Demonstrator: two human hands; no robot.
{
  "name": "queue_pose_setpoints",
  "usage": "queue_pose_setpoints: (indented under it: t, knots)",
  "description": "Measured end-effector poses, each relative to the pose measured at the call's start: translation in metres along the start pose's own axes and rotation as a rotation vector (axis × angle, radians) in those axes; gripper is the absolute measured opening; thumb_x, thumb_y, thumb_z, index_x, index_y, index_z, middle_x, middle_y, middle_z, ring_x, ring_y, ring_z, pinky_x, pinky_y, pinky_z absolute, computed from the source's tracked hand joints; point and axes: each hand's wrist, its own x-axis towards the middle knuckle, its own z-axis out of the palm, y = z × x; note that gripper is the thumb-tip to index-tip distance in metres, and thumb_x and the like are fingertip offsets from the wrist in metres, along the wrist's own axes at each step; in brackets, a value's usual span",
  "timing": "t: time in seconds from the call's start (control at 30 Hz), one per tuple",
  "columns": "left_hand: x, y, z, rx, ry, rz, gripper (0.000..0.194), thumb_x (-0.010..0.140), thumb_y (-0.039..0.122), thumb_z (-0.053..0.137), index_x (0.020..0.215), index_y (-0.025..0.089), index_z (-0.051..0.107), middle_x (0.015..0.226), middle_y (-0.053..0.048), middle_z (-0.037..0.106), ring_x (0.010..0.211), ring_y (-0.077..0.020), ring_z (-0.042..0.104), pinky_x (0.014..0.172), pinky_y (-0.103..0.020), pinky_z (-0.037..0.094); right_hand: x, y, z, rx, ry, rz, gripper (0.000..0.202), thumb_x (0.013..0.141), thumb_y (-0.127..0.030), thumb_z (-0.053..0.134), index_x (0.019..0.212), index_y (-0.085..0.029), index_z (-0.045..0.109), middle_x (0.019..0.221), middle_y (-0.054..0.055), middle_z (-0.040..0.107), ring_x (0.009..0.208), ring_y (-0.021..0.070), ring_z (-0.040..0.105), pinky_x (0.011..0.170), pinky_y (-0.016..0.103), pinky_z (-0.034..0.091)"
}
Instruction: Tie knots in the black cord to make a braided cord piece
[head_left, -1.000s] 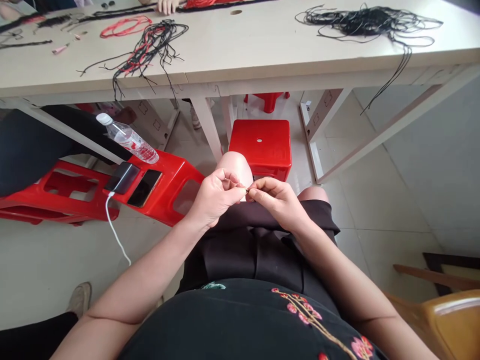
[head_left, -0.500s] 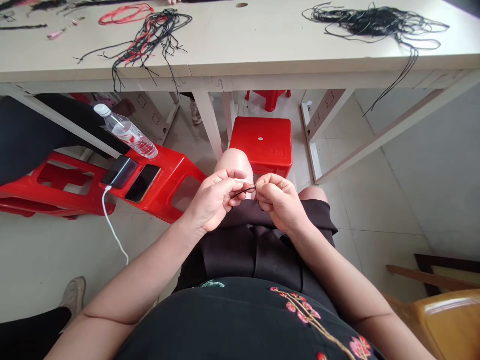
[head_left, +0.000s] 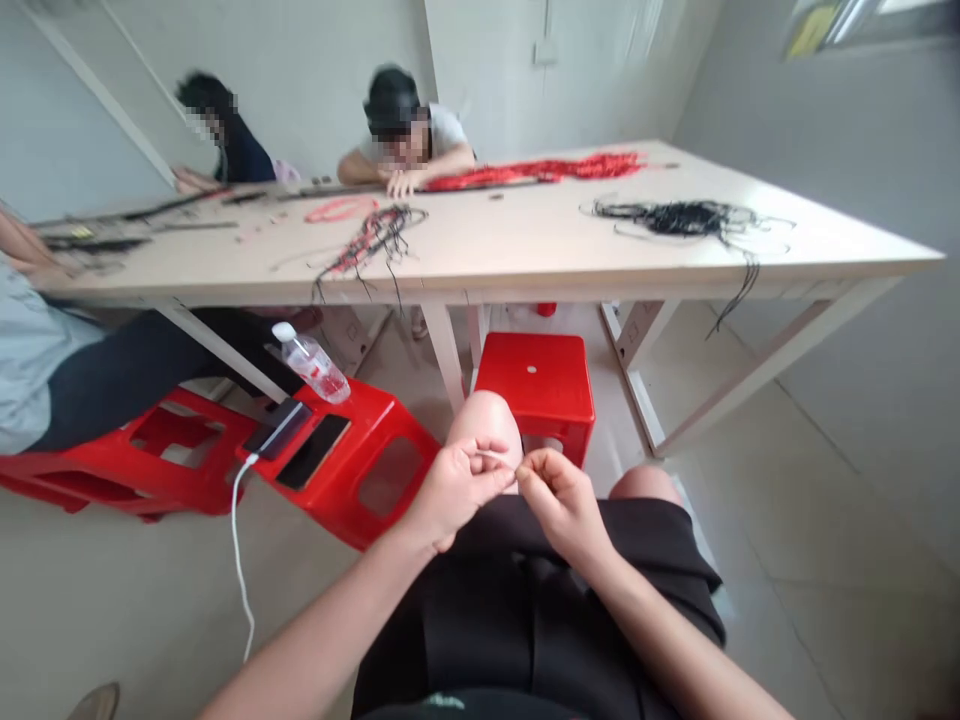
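My left hand (head_left: 455, 492) and my right hand (head_left: 561, 497) meet above my lap, fingertips almost touching. Each pinches thumb against forefinger on a thin black cord, which showed plainly half a second ago; now the fingers and blur hide nearly all of it. On the table ahead lies a tangle of black and red cords (head_left: 373, 238), its ends hanging over the front edge. Farther right is a heap of black cord (head_left: 679, 217), with strands drooping off the table.
Ahead stands a long pale table (head_left: 517, 255); a red cord bundle (head_left: 540, 172) lies near a co-worker (head_left: 442, 130). A red stool (head_left: 534, 365) is before my knees. On another red stool (head_left: 375, 410) are a bottle (head_left: 319, 370), a phone (head_left: 313, 452) and a white cable (head_left: 238, 560).
My view has tipped up, bringing the far side of the table and the people there into sight. Both hands appear lower in the picture, still pinched close together.
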Motion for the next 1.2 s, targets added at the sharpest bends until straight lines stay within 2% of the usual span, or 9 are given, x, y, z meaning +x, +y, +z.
queue_pose_setpoints:
  t: [0.17, 0.3, 0.5, 0.67, 0.9, 1.03, 1.2]
  knots:
    - [-0.006, 0.004, -0.002, -0.07, 0.067, 0.023, 0.025, 0.059, 0.011, 0.068, 0.08, 0.015, 0.055, 0.057, 0.007, 0.054, 0.049, -0.0017, 0.042, 0.051, -0.015, 0.034, -0.001, 0.002, 0.009, 0.031, -0.074, 0.03, 0.025, 0.079, -0.041, 0.052, 0.067, -0.018, 0.048, 0.055, -0.006, 0.037, 0.05, 0.0088, 0.03, 0.047, 0.023, 0.025]
    - [-0.015, 0.003, 0.001, -0.083, 0.091, 0.057, 0.023, 0.061, 0.012, 0.067, 0.075, 0.016, 0.05, 0.062, 0.006, 0.053, 0.05, -0.002, 0.039, 0.049, -0.016, 0.03, -0.004, 0.001, 0.013, 0.074, -0.105, 0.073, 0.025, 0.076, -0.041, 0.054, 0.067, -0.019, 0.046, 0.056, -0.006, 0.036, 0.051, 0.0091, 0.028, 0.048, 0.023, 0.023]
    - [-0.02, -0.003, 0.002, -0.017, 0.079, 0.165, 0.02, 0.067, 0.015, 0.066, 0.071, 0.017, 0.047, 0.065, 0.004, 0.051, 0.059, -0.0056, 0.041, 0.058, -0.018, 0.035, -0.006, 0.002, 0.013, 0.065, -0.137, 0.083, 0.023, 0.073, -0.039, 0.054, 0.066, -0.019, 0.045, 0.058, -0.005, 0.038, 0.054, 0.01, 0.029, 0.05, 0.024, 0.023]
    - [-0.018, -0.01, -0.004, 0.186, -0.001, 0.268, 0.014, 0.072, 0.016, 0.063, 0.07, 0.017, 0.049, 0.068, 0.002, 0.051, 0.067, -0.0096, 0.046, 0.066, -0.022, 0.039, -0.008, 0.012, 0.009, 0.004, -0.122, 0.067, 0.021, 0.075, -0.037, 0.052, 0.065, -0.02, 0.044, 0.057, -0.005, 0.037, 0.054, 0.0104, 0.029, 0.051, 0.024, 0.023]
    - [-0.016, -0.013, -0.009, 0.315, -0.077, 0.264, 0.014, 0.072, 0.016, 0.063, 0.071, 0.017, 0.05, 0.069, 0.001, 0.052, 0.068, -0.0115, 0.047, 0.066, -0.024, 0.038, -0.009, 0.023, 0.008, 0.025, -0.084, 0.007, 0.026, 0.081, -0.041, 0.052, 0.067, -0.02, 0.047, 0.06, -0.003, 0.043, 0.056, 0.0122, 0.036, 0.053, 0.025, 0.031]
    - [-0.012, -0.016, -0.011, 0.305, -0.086, 0.245, 0.013, 0.071, 0.017, 0.066, 0.072, 0.016, 0.053, 0.07, 0.001, 0.053, 0.068, -0.0111, 0.046, 0.065, -0.024, 0.038, -0.01, 0.029, 0.011, 0.055, -0.035, -0.045, 0.029, 0.083, -0.045, 0.052, 0.07, -0.019, 0.05, 0.064, -0.001, 0.045, 0.057, 0.0126, 0.038, 0.053, 0.024, 0.034]
    - [-0.01, -0.019, -0.015, 0.219, -0.078, 0.175, 0.018, 0.069, 0.022, 0.071, 0.073, 0.014, 0.055, 0.068, 0.001, 0.052, 0.067, -0.0092, 0.045, 0.065, -0.022, 0.037, -0.012, 0.03, 0.011, 0.023, -0.05, -0.075, 0.031, 0.084, -0.048, 0.051, 0.075, -0.019, 0.053, 0.063, 0.0, 0.048, 0.056, 0.0139, 0.043, 0.054, 0.025, 0.037]
